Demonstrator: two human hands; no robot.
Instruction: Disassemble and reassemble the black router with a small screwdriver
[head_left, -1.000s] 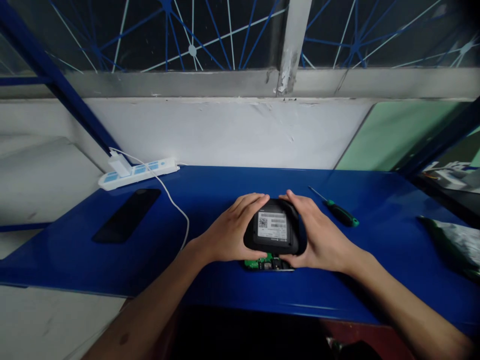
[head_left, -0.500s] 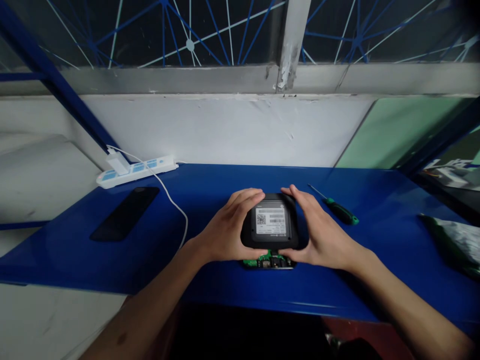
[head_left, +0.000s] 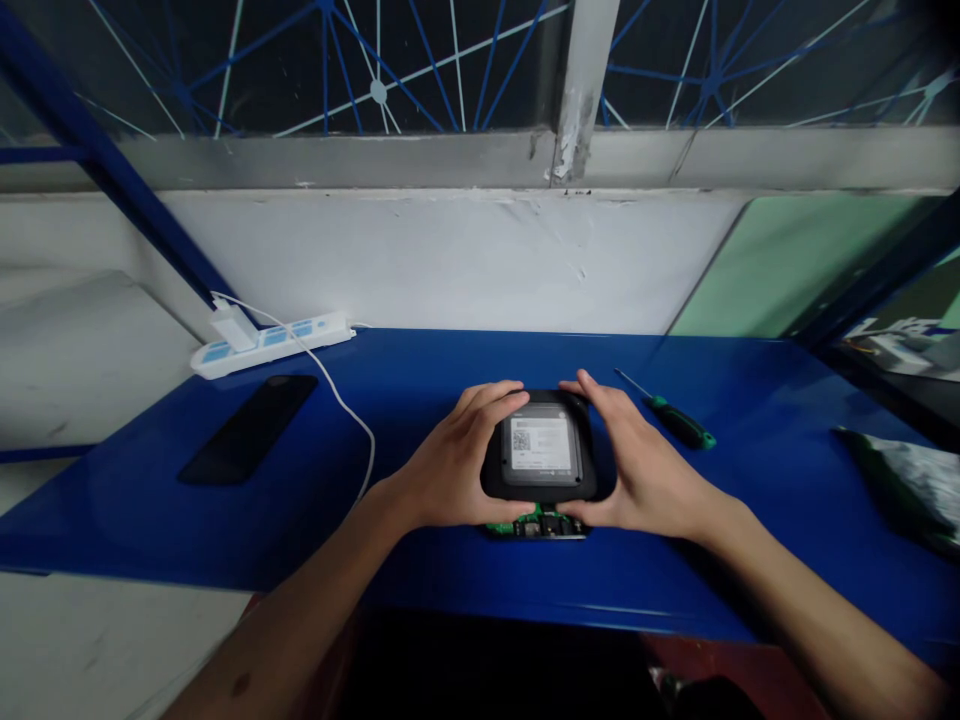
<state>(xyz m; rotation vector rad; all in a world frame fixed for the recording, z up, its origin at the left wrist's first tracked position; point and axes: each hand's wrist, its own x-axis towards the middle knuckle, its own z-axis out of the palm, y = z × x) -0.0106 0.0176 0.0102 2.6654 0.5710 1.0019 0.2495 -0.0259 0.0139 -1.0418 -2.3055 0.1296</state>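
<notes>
A black rounded device cover (head_left: 541, 450) with a white label and QR code sits in the middle of the blue table (head_left: 420, 570), held between both hands. My left hand (head_left: 457, 460) wraps its left side, fingers curled over the far edge and thumb at the near edge. My right hand (head_left: 637, 465) grips the right side the same way. Under the cover's near edge a green circuit board (head_left: 534, 524) in a black base shows on the table.
A green-handled screwdriver (head_left: 675, 420) lies just right of my right hand. A black phone (head_left: 251, 428) lies at the left, with a white power strip (head_left: 270, 342) and a white cable (head_left: 352, 415) behind it. A grey-green bag (head_left: 911, 485) rests at the right edge.
The cover has been turned slightly and squared up over the base between my hands; both hands keep their grip and stay in about the same place.
</notes>
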